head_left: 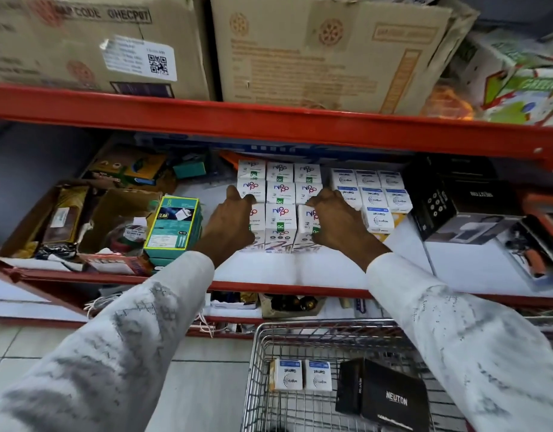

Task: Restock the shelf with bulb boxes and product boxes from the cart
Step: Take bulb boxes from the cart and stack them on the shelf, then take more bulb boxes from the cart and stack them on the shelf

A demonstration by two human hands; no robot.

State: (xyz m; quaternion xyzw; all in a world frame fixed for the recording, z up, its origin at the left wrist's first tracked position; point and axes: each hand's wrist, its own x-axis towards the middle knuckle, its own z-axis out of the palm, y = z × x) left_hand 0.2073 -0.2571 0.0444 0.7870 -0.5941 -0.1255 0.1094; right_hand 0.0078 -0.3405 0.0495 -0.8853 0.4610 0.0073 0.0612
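White Nippo bulb boxes (280,218) stand in a tight block of three rows on the white shelf (284,269). My left hand (231,221) rests over the front-left box of that block, fingers curled around it. On the front-right box lies my right hand (339,221), gripping its top and side. Beside the block on the right sits a group of white-and-blue Wipro Garnet bulb boxes (371,190). Below, the wire cart (259,353) holds two more Wipro Garnet boxes (301,375) and a black Neuton product box (390,397).
A red shelf beam (269,120) runs just above the hands, with big cardboard cartons (315,51) on top. Teal charger boxes (172,226) and open cartons of clutter stand left of the block. Black product boxes (456,207) sit on the right.
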